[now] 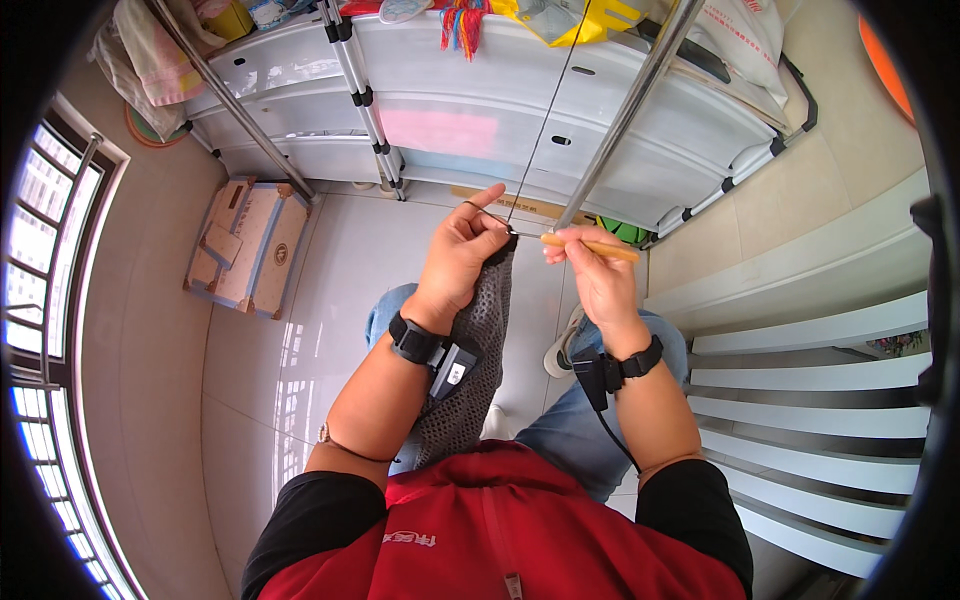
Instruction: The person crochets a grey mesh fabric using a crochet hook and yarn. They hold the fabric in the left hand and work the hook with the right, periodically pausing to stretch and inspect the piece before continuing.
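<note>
My left hand (463, 251) pinches the top edge of a grey and black crocheted piece (480, 337), with its index finger raised. Dark yarn (541, 127) loops around that finger, and a taut strand runs up from the work past the top of the view. In my right hand (600, 274) is a crochet hook with a tan handle (592, 247). Its metal shaft points left, and the tip meets the dark edge beside my left thumb. The crocheted fabric hangs down towards my lap, partly hidden behind my left wrist and forearm.
White storage drawers (465, 82) stand ahead, with bags and cloths on top. Metal poles (630, 112) rise in front of them. A box with blue trim (247, 247) sits on the floor at left. White slats (810, 416) line the right, and a barred window (45, 247) the left.
</note>
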Available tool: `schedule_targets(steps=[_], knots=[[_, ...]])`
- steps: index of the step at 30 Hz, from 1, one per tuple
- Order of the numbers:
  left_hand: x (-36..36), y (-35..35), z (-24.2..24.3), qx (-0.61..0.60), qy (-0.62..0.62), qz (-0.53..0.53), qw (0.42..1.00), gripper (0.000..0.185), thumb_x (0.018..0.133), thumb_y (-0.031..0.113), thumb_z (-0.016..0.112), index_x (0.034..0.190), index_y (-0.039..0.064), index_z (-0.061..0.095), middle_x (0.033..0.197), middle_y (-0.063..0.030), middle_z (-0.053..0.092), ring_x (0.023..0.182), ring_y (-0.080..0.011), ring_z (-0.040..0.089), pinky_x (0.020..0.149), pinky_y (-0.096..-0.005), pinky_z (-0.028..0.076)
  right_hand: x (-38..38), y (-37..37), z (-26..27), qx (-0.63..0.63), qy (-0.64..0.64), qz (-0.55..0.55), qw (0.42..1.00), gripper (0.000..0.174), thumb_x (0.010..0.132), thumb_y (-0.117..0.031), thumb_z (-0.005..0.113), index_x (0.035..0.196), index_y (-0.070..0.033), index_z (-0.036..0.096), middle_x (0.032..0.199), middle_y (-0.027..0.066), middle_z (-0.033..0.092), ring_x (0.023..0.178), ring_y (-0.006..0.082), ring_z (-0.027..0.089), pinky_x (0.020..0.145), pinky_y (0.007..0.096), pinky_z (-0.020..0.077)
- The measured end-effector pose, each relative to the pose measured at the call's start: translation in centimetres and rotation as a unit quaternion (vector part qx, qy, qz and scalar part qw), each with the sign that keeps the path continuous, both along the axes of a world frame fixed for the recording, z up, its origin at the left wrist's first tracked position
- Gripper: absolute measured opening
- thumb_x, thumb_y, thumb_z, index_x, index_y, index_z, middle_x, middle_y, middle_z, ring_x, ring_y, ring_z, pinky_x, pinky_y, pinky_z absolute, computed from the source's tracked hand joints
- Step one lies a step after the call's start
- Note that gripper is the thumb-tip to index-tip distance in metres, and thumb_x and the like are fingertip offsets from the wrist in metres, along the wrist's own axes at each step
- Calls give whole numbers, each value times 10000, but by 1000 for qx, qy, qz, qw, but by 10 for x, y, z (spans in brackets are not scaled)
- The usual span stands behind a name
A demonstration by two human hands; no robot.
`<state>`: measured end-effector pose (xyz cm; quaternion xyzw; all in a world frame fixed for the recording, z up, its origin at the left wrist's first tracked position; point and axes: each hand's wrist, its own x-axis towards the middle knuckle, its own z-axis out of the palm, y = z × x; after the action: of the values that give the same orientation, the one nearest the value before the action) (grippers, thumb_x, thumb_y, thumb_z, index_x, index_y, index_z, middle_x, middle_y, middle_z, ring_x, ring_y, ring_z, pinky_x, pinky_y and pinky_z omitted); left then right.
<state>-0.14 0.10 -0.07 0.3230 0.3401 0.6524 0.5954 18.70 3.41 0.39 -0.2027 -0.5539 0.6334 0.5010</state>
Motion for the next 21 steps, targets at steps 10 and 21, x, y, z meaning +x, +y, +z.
schedule_targets(steps=[10, 21], knots=[[8, -2, 1, 217, 395, 86, 888, 646, 811, -82, 605, 1392, 2, 336, 910, -51, 654, 847, -108, 607, 784, -243, 486, -30, -1, -4, 294, -149, -219, 918, 135, 890, -55, 581, 1000, -31, 656, 965, 105, 658, 911, 240, 636, 771, 309, 518], [1, -4, 10, -8, -6, -66, 998, 698, 795, -59, 638, 1400, -25, 290, 890, -95, 671, 813, -137, 633, 768, -247, 495, -19, 9, -7, -175, 226, 18, 958, 179, 929, -204, 557, 1084, -112, 548, 1022, 94, 624, 967, 227, 590, 840, 366, 470]])
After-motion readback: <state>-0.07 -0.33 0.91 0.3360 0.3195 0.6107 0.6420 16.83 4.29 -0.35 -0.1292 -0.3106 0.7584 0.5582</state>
